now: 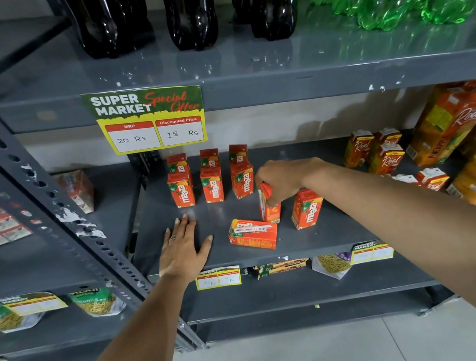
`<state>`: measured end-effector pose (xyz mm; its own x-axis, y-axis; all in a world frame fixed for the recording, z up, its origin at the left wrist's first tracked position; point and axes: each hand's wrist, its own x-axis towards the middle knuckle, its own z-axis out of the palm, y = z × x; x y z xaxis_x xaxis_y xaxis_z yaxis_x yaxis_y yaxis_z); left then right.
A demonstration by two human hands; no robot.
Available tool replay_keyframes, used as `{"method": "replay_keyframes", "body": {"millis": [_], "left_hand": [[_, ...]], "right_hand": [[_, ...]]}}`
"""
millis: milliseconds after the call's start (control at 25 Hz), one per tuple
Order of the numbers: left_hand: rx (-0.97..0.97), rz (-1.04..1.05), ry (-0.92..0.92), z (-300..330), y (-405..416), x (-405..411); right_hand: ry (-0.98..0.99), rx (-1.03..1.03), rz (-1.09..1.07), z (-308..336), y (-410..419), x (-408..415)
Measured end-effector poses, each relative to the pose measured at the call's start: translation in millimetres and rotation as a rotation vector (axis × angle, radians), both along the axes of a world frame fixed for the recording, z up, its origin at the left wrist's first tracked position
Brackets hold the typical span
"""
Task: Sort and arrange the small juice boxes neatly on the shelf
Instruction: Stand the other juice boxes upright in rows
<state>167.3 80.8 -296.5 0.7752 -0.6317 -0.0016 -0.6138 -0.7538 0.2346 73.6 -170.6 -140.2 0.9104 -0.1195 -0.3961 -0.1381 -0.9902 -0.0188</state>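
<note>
I noted the right hand (284,178) clamped on the top of one small juice box (269,206), its fingers (279,197) curled round the upper end; that box stood tilted on the shelf (331,234), between a box lying flat (252,234) at the front and an upright box (306,207) just beside it on the right; the left hand (182,247) lay palm-down on the shelf, fingers straight and spread, holding nothing; six boxes (212,184) stood behind in three short files of two, facing forward. I judged the main risk to be a knock-on fall; the held box sat close to both neighbours, so a swing of the wrist could topple the upright one or push the flat one toward the front edge; a grip taken only at the top could also let the box twist and land askew in its file.
</note>
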Motion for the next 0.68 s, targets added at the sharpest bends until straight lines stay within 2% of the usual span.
{"method": "replay_keyframes", "body": {"millis": [200, 400, 560, 680], "left_hand": [[-0.004, 0.002, 0.004, -1.0, 0.3, 0.4], [-0.023, -0.002, -0.003, -1.9, 0.3, 0.8], [-0.026, -0.003, 0.005, -2.0, 0.3, 0.4], [-0.027, -0.004, 0.006, -2.0, 0.2, 1.4]], "right_hand": [[0.000, 0.019, -0.068, -6.0, 3.1, 0.6], [0.076, 0.006, 0.038, 0.0, -3.7, -3.2], [-0.038, -0.014, 0.119, -6.3, -6.2, -4.6], [-0.049, -0.066, 0.096, -0.4, -1.8, -4.2]]}}
